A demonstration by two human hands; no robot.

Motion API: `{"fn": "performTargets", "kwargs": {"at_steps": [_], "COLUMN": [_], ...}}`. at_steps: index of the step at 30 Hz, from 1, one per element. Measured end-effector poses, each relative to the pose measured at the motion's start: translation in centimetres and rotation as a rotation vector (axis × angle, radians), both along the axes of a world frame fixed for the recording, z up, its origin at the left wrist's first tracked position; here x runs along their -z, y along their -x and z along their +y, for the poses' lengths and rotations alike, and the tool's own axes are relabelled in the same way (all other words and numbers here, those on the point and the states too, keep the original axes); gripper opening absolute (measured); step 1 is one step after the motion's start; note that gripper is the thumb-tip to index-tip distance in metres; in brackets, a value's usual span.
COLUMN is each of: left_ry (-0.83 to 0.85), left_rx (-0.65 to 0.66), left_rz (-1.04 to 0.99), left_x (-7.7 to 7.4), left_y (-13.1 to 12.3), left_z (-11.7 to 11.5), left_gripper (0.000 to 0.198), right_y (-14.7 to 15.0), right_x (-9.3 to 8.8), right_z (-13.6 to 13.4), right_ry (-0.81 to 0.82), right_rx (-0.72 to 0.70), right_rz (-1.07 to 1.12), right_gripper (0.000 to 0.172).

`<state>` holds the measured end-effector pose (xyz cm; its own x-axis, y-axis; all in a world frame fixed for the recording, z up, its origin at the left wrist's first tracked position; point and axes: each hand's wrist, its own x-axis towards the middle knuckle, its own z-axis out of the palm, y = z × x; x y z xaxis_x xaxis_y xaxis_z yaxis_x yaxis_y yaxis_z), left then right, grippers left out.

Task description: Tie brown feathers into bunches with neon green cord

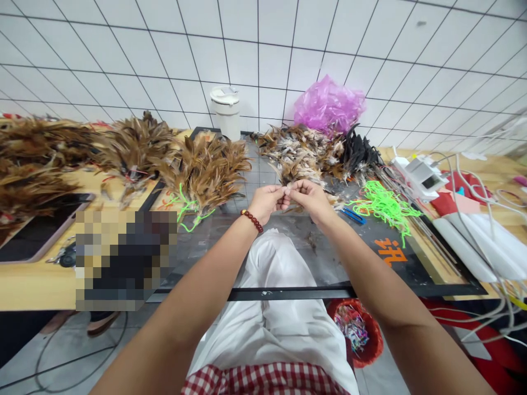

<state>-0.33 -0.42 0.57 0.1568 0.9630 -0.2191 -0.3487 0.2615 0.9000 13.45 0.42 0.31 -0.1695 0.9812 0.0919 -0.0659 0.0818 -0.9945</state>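
My left hand (268, 203), with a dark red bead bracelet (252, 220) at the wrist, meets my right hand (309, 198) above the dark glass top. Both hands are closed in a pinch, fingertips touching each other. What lies between the fingers is too small to make out. Just beyond them a brown feather tuft (289, 173) shows, though I cannot tell whether it is held. Behind is a pile of pale and brown feathers (302, 148). Left of my hands lies a brown feather heap (208, 170) with bright green cords (183, 206) at its base.
Right of my hands lie blue snips (354, 215) and tangled green cord (381, 203). Black feathers (358, 153), a pink plastic bag (329, 107) and a white cup (226, 112) stand near the wall. White cables (457, 164) run at right. A red bin (376, 343) stands below.
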Motion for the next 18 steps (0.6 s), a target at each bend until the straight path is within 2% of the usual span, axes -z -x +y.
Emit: {"fn": "performTargets", "kwargs": {"at_steps": [7, 12, 18], "left_ry": [0.021, 0.023, 0.032], "left_rx": [0.011, 0.006, 0.042], "left_rz": [-0.06, -0.045, -0.022], "left_x": [0.01, 0.03, -0.2], "left_y": [0.31, 0.28, 0.21], "left_z": [0.11, 0.15, -0.05], "left_gripper": [0.014, 0.013, 0.01], "right_y": [-0.27, -0.05, 0.19], "right_x": [-0.01, 0.04, 0.48], "right_z": [0.15, 0.15, 0.39], "right_ry": [0.004, 0.004, -0.103], "right_rx": [0.062, 0.034, 0.11], "right_rz": [-0.006, 0.015, -0.046], "right_gripper": [0.02, 0.027, 0.019]}}
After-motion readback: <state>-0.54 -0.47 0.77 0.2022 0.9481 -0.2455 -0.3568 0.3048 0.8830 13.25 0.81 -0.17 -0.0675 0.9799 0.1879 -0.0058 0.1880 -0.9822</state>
